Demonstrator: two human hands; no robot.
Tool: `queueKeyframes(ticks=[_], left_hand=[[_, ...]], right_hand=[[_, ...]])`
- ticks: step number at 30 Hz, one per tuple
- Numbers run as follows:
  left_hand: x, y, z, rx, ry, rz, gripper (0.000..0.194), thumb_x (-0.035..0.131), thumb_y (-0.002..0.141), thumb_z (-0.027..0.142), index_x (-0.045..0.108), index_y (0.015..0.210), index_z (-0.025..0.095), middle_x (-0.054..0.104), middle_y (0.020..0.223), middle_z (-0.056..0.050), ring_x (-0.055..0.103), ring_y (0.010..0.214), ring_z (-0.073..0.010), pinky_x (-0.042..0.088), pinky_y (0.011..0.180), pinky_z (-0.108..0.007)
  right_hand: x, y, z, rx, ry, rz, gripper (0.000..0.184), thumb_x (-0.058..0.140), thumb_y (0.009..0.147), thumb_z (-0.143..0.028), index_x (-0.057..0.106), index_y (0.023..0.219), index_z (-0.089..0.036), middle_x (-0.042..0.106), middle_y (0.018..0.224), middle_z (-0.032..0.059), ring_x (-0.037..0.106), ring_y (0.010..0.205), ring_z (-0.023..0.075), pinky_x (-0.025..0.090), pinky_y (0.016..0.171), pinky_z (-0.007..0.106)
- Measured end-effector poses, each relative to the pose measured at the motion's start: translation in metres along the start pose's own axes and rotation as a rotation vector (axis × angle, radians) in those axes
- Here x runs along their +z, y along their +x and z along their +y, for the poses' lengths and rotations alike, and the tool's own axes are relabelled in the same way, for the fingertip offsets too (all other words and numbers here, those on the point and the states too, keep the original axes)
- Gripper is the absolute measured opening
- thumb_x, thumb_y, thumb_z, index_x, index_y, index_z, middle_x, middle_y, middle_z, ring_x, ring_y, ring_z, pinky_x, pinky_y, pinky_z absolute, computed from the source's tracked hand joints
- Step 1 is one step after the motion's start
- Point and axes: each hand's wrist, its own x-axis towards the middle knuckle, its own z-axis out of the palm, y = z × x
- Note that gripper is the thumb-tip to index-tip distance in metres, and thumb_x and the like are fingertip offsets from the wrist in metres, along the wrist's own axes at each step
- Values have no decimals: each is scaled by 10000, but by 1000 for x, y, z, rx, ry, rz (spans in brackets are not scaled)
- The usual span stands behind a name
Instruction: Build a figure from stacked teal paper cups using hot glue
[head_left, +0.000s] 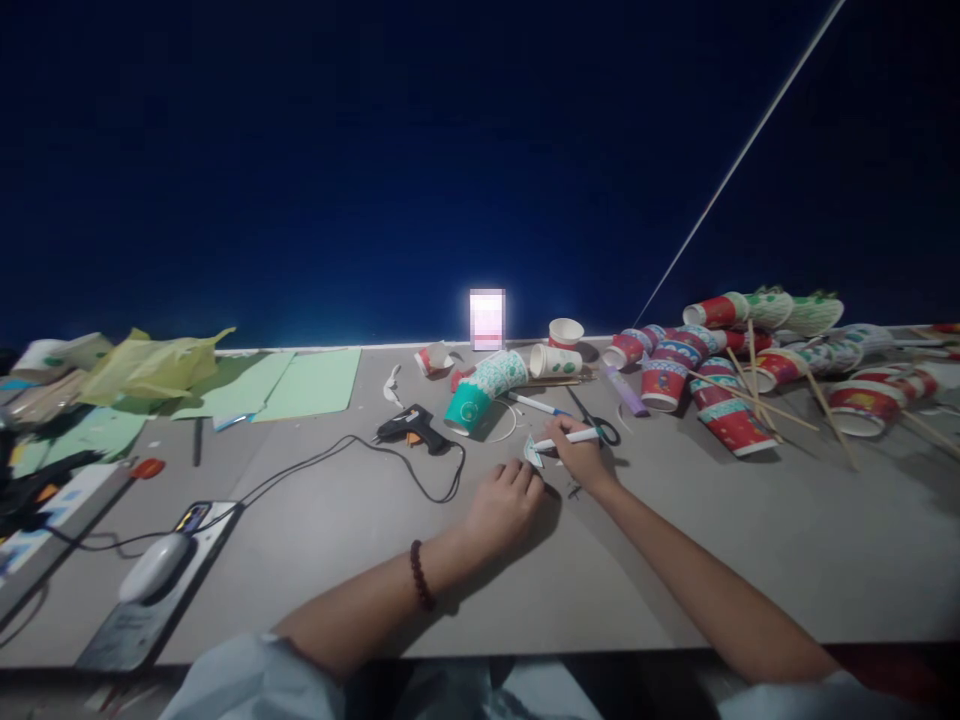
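My right hand (576, 455) is closed around a white marker pen (583, 437). The pen's tip end points left at a small white-and-teal paper cutout (533, 453). My left hand (506, 505) rests on the table with its fingers curled together, and their tips meet the cutout's near edge; the thumb is hidden. Behind the hands lie dark-bladed scissors (610, 432) and a blue-and-white pen (534, 404). A curved chain of green and white paper cups (487, 388) lies just beyond them.
A black glue gun (412, 428) lies left of my hands, its cord running to a power strip (56, 535). A white mouse (156, 567) sits at the left front. Green paper sheets (307, 385) lie behind. Joined cups with sticks (731, 410) crowd the right.
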Motion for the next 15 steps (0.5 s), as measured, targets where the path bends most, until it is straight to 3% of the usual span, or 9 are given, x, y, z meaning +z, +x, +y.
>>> queueKeyframes(ticks=[4, 15], left_hand=[[2, -1, 1, -3, 2, 1, 189, 448, 928, 251, 588, 848, 152, 636, 854, -103, 582, 819, -221, 415, 643, -342], [2, -1, 1, -28, -9, -17, 198, 431, 941, 253, 587, 867, 154, 647, 877, -95, 580, 824, -220, 427, 642, -345]], right_hand=[[-1, 0, -7, -34, -97, -4, 346, 524, 769, -453, 436, 522, -226, 473, 494, -22, 446, 515, 140, 396, 512, 254], [1, 0, -3, -70, -158, -84, 331, 500, 775, -398, 423, 508, -218, 431, 495, -38, 406, 512, 122, 352, 520, 251]])
